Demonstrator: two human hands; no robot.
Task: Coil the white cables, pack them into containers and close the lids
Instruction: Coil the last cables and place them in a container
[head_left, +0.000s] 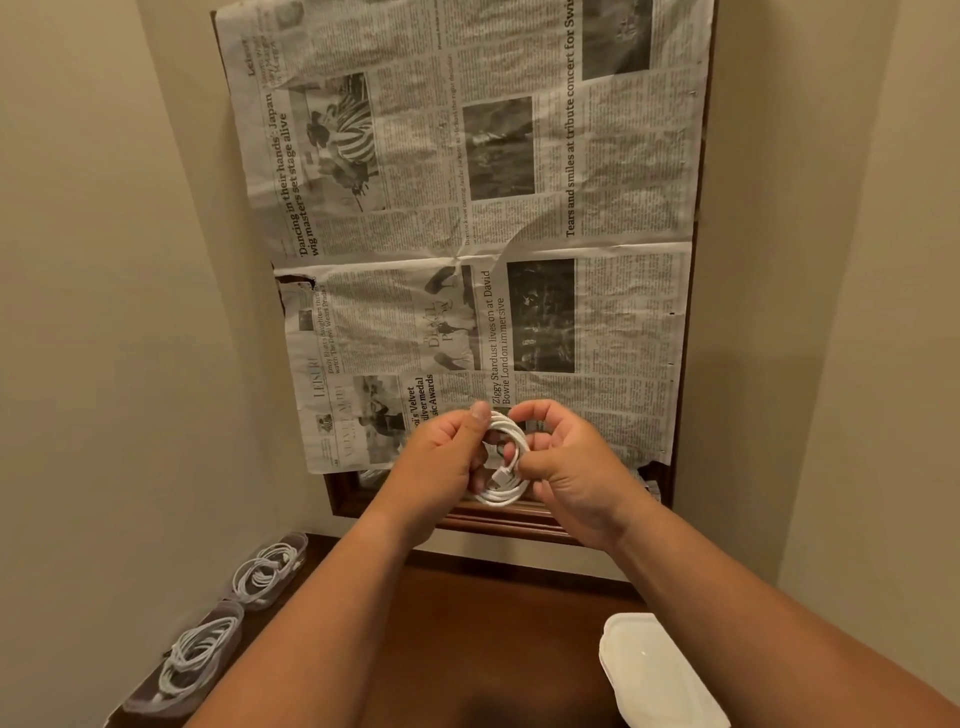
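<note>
While both hands clamp it, coil (500, 496) hangs in mid-air over table (493, 623), level with the lower edge of frame (498, 521). Left hand (441, 460) pinches the loops on its side, thumb raised at the top. Right hand (574, 470) curls round the opposite side. Hands are close together, with the coil between them. Plug (500, 475) lies across the middle of the loops.

Handling (judged): light, limp, springy. Loops will likely fan open if the grip eases. Jacket looks smooth, probably a little slippery. Not fragile, except at the plug neck, so avoid a sharp bend there. Best hold is a pinch across all loops at one point.

Surroundings: far container (270, 571) and near container (192, 660) at the table's left edge, each with coiled cable inside; lids on or off, cannot tell. White container (654, 670) at lower right, just beside the right forearm; open or lidded, cannot tell. Newspaper (467, 208) covers the frame. Only that forearm seems to stand in the path.
</note>
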